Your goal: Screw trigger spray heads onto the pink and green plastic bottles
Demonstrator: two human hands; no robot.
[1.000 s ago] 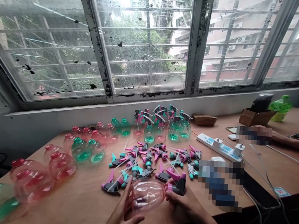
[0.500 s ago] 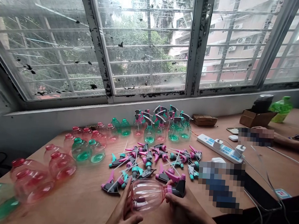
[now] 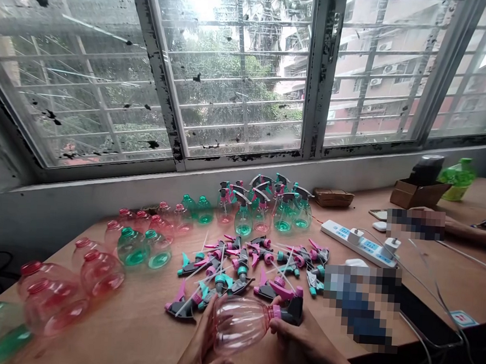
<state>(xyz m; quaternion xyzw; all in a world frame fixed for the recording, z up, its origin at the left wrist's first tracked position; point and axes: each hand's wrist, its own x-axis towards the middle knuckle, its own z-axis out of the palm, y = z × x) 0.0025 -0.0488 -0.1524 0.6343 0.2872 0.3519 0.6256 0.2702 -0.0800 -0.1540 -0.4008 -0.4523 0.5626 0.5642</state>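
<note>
A clear pink spray bottle (image 3: 240, 323) lies sideways between my hands, its base to the left. My left hand (image 3: 204, 341) is wrapped round the base end. At the neck, my right hand (image 3: 289, 333) grips the pink collar of the grey and pink spray head (image 3: 292, 307); its fingers are partly hidden behind it. Just beyond the bottle, loose trigger spray heads (image 3: 241, 270) in grey, pink and teal lie in a pile with their thin tubes.
Open pink bottles (image 3: 102, 275) and green bottles (image 3: 133, 248) stand at the left. Bottles with spray heads (image 3: 261, 213) stand by the window. A power strip (image 3: 358, 244), a black phone (image 3: 426, 311) and cables lie right. Another person's hand (image 3: 428, 218) rests at far right.
The bottle and both hands have shifted slightly down in view. My right fingers have moved a little at the collar, with a fingertip now showing above it.
</note>
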